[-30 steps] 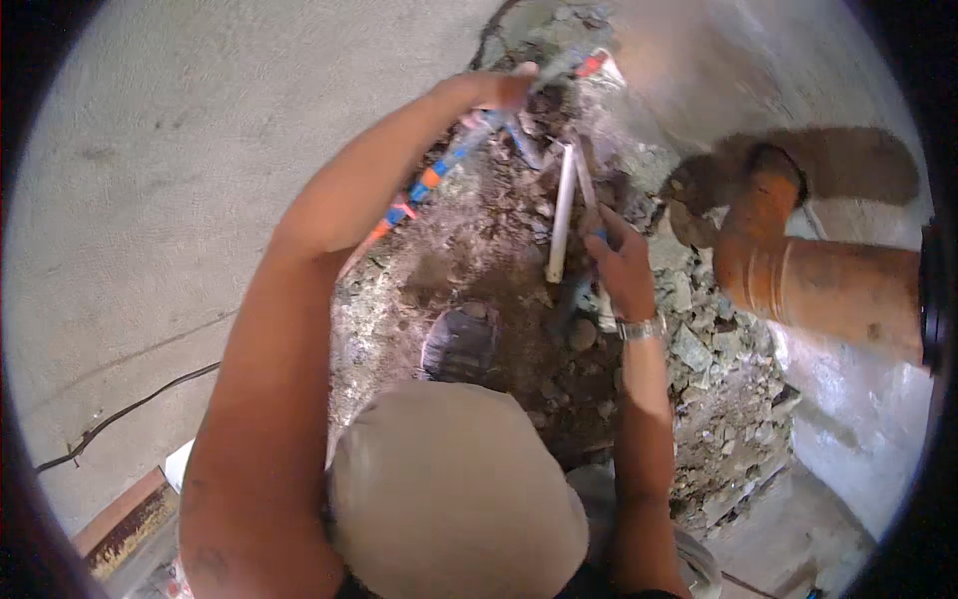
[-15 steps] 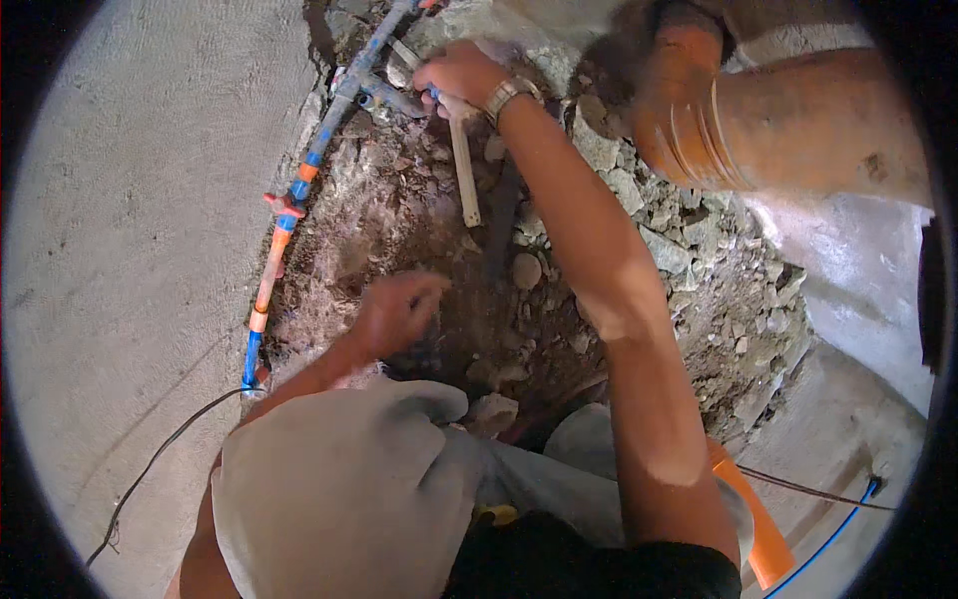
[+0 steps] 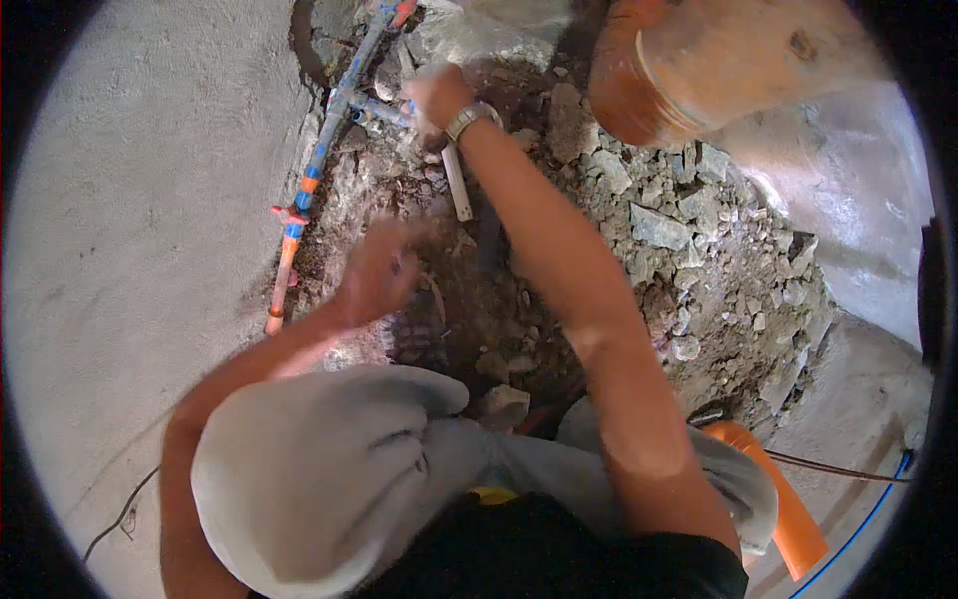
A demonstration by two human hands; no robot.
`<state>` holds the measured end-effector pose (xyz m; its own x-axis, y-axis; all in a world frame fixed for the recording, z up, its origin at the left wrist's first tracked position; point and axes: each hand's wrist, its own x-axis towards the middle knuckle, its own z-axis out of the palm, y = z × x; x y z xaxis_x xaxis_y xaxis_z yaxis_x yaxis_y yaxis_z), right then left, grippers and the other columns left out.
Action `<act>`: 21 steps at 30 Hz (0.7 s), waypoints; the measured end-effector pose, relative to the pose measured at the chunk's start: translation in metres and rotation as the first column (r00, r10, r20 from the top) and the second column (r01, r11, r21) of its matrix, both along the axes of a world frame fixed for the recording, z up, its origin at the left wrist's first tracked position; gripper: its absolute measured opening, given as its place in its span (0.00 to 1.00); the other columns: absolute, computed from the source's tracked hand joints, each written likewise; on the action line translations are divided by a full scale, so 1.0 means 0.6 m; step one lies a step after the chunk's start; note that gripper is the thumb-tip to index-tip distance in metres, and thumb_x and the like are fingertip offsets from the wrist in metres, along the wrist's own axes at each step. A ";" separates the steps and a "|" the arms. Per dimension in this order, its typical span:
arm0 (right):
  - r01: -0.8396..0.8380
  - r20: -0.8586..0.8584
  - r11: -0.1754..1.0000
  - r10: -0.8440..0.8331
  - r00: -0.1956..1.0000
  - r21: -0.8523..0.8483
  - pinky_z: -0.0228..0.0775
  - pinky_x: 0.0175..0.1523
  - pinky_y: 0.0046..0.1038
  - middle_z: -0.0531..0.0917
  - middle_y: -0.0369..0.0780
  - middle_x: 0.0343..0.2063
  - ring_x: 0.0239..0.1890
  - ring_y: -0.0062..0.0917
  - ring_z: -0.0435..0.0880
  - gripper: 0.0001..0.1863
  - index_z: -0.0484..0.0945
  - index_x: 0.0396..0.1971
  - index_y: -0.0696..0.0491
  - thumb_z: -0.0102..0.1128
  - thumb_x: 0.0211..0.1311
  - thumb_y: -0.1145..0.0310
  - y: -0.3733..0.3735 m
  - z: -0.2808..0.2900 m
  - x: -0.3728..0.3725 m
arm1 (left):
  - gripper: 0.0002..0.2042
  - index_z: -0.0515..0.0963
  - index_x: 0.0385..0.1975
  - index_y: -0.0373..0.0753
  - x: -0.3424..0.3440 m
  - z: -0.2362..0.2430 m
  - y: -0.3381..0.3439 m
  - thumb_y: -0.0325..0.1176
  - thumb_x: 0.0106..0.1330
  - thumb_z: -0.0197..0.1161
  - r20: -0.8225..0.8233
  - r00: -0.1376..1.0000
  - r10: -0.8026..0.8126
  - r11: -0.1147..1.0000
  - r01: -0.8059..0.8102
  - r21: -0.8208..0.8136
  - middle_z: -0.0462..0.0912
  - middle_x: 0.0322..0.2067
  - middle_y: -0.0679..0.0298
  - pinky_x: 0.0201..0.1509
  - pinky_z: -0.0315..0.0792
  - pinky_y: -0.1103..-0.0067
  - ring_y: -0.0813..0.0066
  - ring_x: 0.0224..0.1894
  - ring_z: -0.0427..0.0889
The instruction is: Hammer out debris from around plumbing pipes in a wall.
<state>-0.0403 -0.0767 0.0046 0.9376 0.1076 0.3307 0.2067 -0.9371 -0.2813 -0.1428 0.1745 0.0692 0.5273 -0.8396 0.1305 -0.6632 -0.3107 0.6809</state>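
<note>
My right hand, blurred and closed, is at the upper middle beside the branch of the blue and orange pipework; what it grips is unclear. A pale straight strip runs from beneath it down over the rubble. My left hand, smeared by motion, hangs lower over the dark dug soil, right of the pipe run and its red fitting. I cannot make out its fingers or anything in them.
A large orange drainpipe juts across the upper right above broken stones. Rough grey plaster lies along the left. My grey-clad knee fills the lower middle; a smaller orange pipe, blue hose and dark cables lie lower right.
My left hand came down from the upper pipework and has since risen slightly. My right hand moved up toward the pipe branch. The view also shifted.
</note>
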 end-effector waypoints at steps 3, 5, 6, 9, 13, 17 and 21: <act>0.269 -0.053 0.893 -0.268 0.962 0.362 0.74 0.32 0.40 0.82 0.40 0.20 0.26 0.37 0.84 0.10 0.82 0.22 0.51 0.60 0.56 0.61 0.006 -0.018 -0.022 | 0.32 0.63 0.64 0.42 0.099 0.123 -0.107 0.21 0.56 0.62 0.037 0.995 -0.090 0.989 0.084 0.121 0.67 0.55 0.49 0.51 0.71 0.64 0.52 0.47 0.74; 0.092 -0.002 0.511 -0.174 0.985 0.855 0.75 0.34 0.39 0.83 0.40 0.25 0.29 0.35 0.84 0.09 0.81 0.29 0.51 0.58 0.58 0.62 0.067 0.012 -0.038 | 0.35 0.60 0.66 0.43 0.158 0.156 -0.123 0.21 0.56 0.63 0.271 0.939 -0.211 0.974 0.178 0.141 0.64 0.59 0.48 0.55 0.69 0.64 0.51 0.51 0.73; -0.064 0.056 -0.060 -0.131 0.990 0.996 0.76 0.36 0.37 0.83 0.40 0.30 0.33 0.33 0.84 0.10 0.80 0.35 0.52 0.56 0.60 0.63 0.070 0.022 -0.048 | 0.33 0.61 0.66 0.42 0.176 0.161 -0.142 0.22 0.57 0.61 0.408 0.840 -0.358 0.933 0.305 0.191 0.65 0.59 0.50 0.61 0.66 0.63 0.53 0.55 0.72; -0.113 0.388 0.761 -0.192 0.901 0.639 0.76 0.42 0.31 0.79 0.39 0.43 0.41 0.29 0.81 0.14 0.73 0.48 0.53 0.49 0.67 0.64 0.020 -0.017 -0.105 | 0.32 0.64 0.65 0.41 0.184 0.155 -0.202 0.22 0.56 0.60 0.486 0.667 -0.565 0.822 0.503 0.266 0.68 0.60 0.53 0.67 0.62 0.62 0.54 0.60 0.71; 0.588 -0.528 0.439 -0.264 0.807 0.679 0.74 0.52 0.43 0.79 0.50 0.49 0.48 0.45 0.80 0.25 0.72 0.54 0.55 0.64 0.57 0.64 0.006 0.056 -0.183 | 0.31 0.68 0.60 0.38 0.218 0.075 -0.206 0.19 0.51 0.61 0.417 0.751 -0.511 0.852 0.508 0.130 0.75 0.55 0.54 0.71 0.59 0.60 0.51 0.61 0.71; 0.747 -0.358 0.587 -0.656 0.664 0.311 0.75 0.50 0.46 0.82 0.55 0.41 0.44 0.49 0.82 0.30 0.67 0.57 0.57 0.63 0.59 0.59 0.016 0.030 -0.288 | 0.23 0.75 0.48 0.42 0.214 0.030 -0.250 0.17 0.49 0.60 0.350 0.872 -0.343 0.918 0.391 -0.075 0.76 0.40 0.57 0.54 0.70 0.65 0.51 0.47 0.75; 0.751 -0.576 0.645 -0.562 0.593 0.144 0.76 0.47 0.46 0.83 0.57 0.36 0.43 0.52 0.83 0.33 0.67 0.55 0.58 0.66 0.54 0.55 0.024 0.069 -0.273 | 0.19 0.75 0.45 0.39 0.280 0.005 -0.275 0.20 0.52 0.65 0.400 0.855 -0.331 0.933 0.360 0.003 0.78 0.42 0.54 0.55 0.71 0.66 0.51 0.48 0.76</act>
<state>-0.2042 -0.0625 0.0462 0.7330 -0.6291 -0.2588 -0.6627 -0.5745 -0.4805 0.0250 0.0094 0.0723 0.0997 -0.9392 0.3285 -0.9334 0.0261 0.3580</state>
